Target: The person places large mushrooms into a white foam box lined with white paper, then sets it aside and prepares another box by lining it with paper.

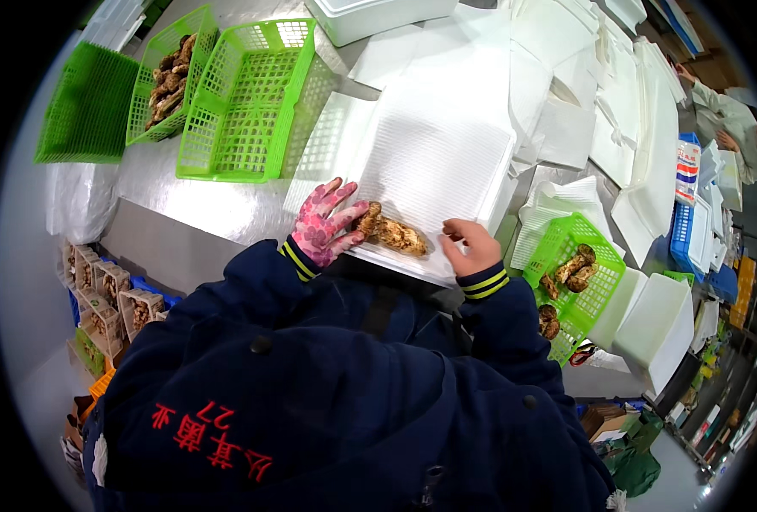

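My left hand (323, 226), in a pink flower-patterned glove, has its thumb and forefinger around the end of a brown matsutake-like mushroom (369, 218); its other fingers are stretched out. Against that mushroom lies a second, longer mushroom (402, 238), golden brown with dark patches. Both rest at the near edge of a white tray (447, 175) lined with ribbed white paper. To their right, my bare right hand (472, 247) hovers by the tray's near right corner, fingers partly curled, thumb and forefinger apart, holding nothing.
A bare-looking green basket (250, 111) stands at the left, beside another green basket (152, 81) of mushrooms and stacked green mats (87, 104). A green basket (585, 299) with several mushrooms sits right. White sheets (558, 128) and foam boxes (656, 324) crowd the right; another person (728, 119) works beyond.
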`<move>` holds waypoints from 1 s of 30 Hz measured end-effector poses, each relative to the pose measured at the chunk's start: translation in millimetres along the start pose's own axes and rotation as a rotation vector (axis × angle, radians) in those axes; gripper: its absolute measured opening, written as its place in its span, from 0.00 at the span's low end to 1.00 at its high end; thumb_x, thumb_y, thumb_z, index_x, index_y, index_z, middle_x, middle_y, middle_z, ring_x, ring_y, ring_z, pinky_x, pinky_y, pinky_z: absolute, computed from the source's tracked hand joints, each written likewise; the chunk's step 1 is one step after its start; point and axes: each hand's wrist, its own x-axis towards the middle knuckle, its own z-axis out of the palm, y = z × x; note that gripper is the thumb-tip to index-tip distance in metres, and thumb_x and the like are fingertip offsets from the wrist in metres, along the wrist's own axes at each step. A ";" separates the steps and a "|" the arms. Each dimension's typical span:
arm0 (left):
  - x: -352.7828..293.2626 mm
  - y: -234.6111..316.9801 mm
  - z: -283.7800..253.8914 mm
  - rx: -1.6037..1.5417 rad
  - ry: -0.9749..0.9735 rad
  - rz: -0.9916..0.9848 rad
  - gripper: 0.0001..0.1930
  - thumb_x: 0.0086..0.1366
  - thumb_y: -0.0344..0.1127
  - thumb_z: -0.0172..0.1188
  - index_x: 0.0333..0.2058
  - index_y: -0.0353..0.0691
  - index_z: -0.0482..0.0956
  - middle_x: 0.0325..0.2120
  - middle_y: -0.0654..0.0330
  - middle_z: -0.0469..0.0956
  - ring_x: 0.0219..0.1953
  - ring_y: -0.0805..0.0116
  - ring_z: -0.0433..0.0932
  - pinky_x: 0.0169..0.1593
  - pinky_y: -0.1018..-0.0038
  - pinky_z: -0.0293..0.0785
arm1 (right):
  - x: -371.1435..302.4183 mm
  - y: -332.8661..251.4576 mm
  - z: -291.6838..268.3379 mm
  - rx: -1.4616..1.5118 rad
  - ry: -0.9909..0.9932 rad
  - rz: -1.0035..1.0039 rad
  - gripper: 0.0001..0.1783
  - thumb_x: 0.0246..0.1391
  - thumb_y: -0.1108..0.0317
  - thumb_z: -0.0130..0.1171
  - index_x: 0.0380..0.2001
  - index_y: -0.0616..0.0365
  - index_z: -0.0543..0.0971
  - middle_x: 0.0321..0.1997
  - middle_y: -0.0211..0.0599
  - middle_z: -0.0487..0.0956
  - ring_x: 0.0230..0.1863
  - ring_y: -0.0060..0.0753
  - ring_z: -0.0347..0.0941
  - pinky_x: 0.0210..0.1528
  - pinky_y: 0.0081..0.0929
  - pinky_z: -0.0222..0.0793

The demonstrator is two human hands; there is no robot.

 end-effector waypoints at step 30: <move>20.8 12.5 10.1 0.195 -0.246 0.379 0.15 0.52 0.44 0.56 0.32 0.40 0.77 0.32 0.60 0.74 0.48 0.53 0.68 0.59 0.41 0.42 | -144.5 120.2 -147.6 -0.972 0.598 0.451 0.19 0.37 0.64 0.63 0.36 0.56 0.74 0.38 0.44 0.73 0.41 0.45 0.68 0.42 0.39 0.66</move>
